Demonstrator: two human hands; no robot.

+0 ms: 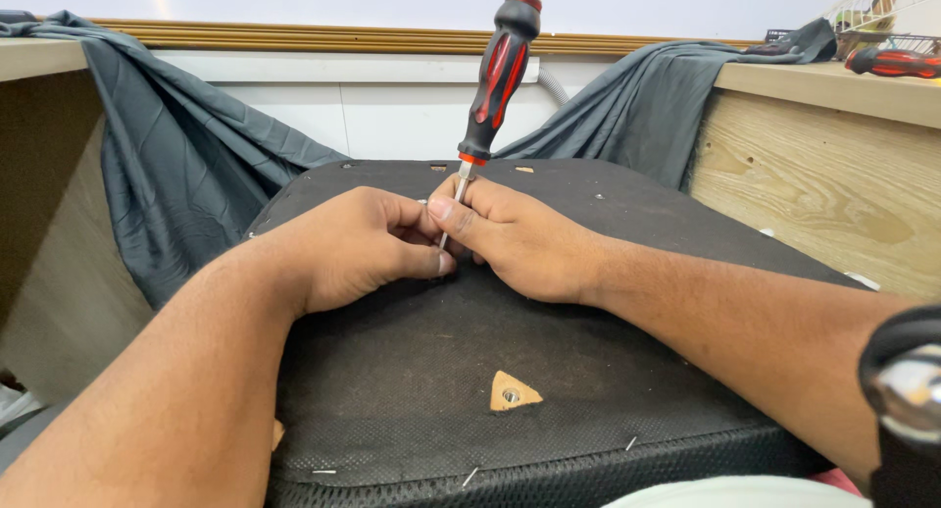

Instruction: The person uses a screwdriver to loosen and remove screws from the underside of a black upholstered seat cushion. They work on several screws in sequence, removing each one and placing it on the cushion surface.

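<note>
So, both hands are bunched together right in the middle of a black fabric-covered panel point(412, 390), which looks like the underside of a seat cushion lying flat in front of the person. The left hand point(358, 248) is curled into a loose fist with the thumb pressed down near the fabric, and the right hand point(520, 238) is closed up against it, fingertips pinched around the thin metal shaft of a screwdriver point(498, 81). The screwdriver stands nearly upright, tilted a little to the right, with its chunky black and red handle sticking up well above both hands and nobody gripping the handle itself. The tip is hidden between the fingers, so I can't tell exactly what it's pressing on. Whether the left hand actually has hold of anything is also hard to say, it's just tight against the shaft and the other hand. Closer to the camera there's a small triangular cutout point(512, 391) in the fabric showing wood with a metal threaded insert in it, and a few loose staples poke out along the near edge. Grey cloth point(186, 165) is draped over the wooden benches either side, and another red and black tool point(894, 62) lies on the right bench top.
</note>
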